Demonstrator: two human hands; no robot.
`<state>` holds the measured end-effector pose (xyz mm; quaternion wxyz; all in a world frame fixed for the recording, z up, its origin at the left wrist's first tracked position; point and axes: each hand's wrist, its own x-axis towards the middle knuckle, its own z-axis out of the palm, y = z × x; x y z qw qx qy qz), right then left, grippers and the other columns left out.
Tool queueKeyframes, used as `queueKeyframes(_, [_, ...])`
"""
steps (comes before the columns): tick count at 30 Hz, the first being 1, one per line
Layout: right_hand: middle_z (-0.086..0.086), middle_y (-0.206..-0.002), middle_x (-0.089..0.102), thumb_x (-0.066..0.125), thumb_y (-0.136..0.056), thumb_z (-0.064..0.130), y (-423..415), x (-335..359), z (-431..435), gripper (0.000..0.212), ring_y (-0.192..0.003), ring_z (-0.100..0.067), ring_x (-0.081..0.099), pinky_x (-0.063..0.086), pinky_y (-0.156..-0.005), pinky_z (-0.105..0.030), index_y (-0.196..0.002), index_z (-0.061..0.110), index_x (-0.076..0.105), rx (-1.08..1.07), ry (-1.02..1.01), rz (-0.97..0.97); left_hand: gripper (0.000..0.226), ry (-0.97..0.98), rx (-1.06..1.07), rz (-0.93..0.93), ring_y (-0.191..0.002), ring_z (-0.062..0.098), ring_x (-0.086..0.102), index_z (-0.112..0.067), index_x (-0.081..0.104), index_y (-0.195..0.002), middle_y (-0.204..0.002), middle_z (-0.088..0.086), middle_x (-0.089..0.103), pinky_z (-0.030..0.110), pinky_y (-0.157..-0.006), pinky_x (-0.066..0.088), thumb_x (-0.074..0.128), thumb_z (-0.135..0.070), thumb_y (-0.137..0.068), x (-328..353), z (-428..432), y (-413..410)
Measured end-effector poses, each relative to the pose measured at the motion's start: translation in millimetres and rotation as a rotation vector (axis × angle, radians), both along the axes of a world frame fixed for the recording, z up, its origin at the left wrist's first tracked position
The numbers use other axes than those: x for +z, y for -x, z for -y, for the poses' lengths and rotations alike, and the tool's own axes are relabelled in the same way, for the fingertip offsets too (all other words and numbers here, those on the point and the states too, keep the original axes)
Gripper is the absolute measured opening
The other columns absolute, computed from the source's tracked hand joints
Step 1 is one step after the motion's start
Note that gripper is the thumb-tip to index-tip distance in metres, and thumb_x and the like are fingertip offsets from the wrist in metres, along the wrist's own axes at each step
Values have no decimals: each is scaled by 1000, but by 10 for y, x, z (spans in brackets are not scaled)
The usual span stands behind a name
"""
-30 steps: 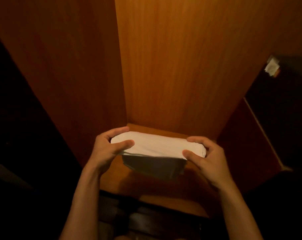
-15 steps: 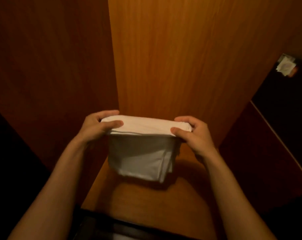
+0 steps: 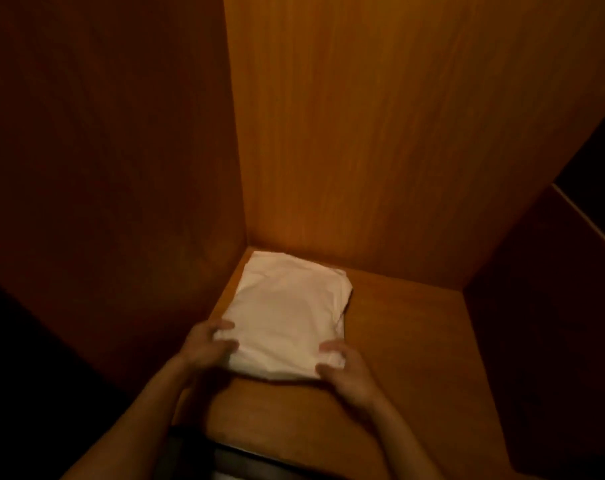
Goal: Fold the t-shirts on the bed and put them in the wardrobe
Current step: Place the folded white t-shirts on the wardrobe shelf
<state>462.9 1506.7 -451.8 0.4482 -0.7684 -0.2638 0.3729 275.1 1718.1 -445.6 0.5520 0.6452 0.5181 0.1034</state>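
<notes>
A folded white t-shirt [image 3: 287, 313] lies flat in the back-left corner of the wardrobe shelf [image 3: 415, 358]. The left hand [image 3: 209, 344] and right hand [image 3: 342, 372] grasp its near corners, fingers [image 3: 329, 348] curled on the cloth. The placing step looks almost done; next, both hands should let go without dragging the fold.

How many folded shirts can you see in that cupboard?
1. The white folded t-shirt lies on the wardrobe shelf, in its back left corner; the left hand and right hand grip its near edge. Dark areas beside the shelf could hide others.
</notes>
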Motion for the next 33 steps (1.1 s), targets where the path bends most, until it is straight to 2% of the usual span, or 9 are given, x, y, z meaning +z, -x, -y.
queueKeyframes(5, [9,-122,58,72,-85,13,259,-478,195,35,-117,-12,53,32,-84,2,-110,32,56,69,56,142,40,-103,-32,-90,-110,28,54,-23,61,-113,-125,10,55,42,-94,52,69,-2,-80,-461,193,225])
queueKeyframes(9, [5,-128,54,68,-89,35,137,-304,170,39,-113,-14,52,42,-89,-17,-124,35,51,305,227,207,36,-204,-95,-251,-112,29,52,-30,56,-109,-129,6,44,40,-98,48,73,-22,-79,-429,173,183])
queueKeyframes(12, [-1,-135,45,59,-88,58,69,-151,58,52,-124,-23,45,43,-98,-31,-134,37,49,201,293,562,33,-495,-86,-406,-120,27,45,-31,54,-109,-134,3,36,42,-101,41,69,-35,-80,-340,228,133])
queueKeyframes(15, [1,-162,12,38,-91,71,193,-132,-58,72,-149,-27,14,26,-119,-40,-151,32,28,151,227,793,50,-790,-171,-290,-131,26,44,-19,53,-130,-147,4,40,40,-106,40,53,-49,-90,-419,361,73])
queueKeyframes(17, [3,-162,-23,22,-89,79,311,-322,-46,93,-151,-21,-16,0,-124,-39,-158,23,-5,339,353,784,73,-760,-379,-370,-152,20,14,-17,23,-157,-166,2,12,42,-123,16,34,-59,-98,-632,482,55])
queueKeyframes(19, [0,-155,-39,5,-80,86,377,-550,-11,103,-149,-20,-26,-7,-123,-39,-154,21,-24,396,419,761,79,-718,-472,-465,-150,10,-16,-23,-5,-159,-164,-6,-16,39,-122,-7,19,-66,-98,-870,508,93])
queueKeyframes(22, [2,-154,-41,-7,-72,89,372,-750,-104,106,-147,-18,-30,-10,-122,-41,-150,22,-31,363,439,780,79,-771,-497,-500,-148,7,-22,-27,-11,-158,-160,-10,-22,36,-118,-11,15,-69,-97,-965,328,81])
queueKeyframes(26, [0,-156,-38,7,-84,86,267,-785,-425,101,-148,-20,-28,-9,-122,-46,-151,21,-29,356,453,837,79,-838,-508,-579,-149,9,-19,-23,-10,-158,-163,-6,-18,36,-117,-12,13,-68,-98,-921,30,-39])
queueKeyframes(33, [-4,-157,-36,5,-83,86,171,-815,-809,102,-148,-21,-28,-12,-121,-46,-152,19,-28,364,475,858,81,-843,-522,-604,-150,11,-16,-21,-8,-158,-166,-3,-13,36,-118,-6,8,-69,-95,-934,-310,-130])
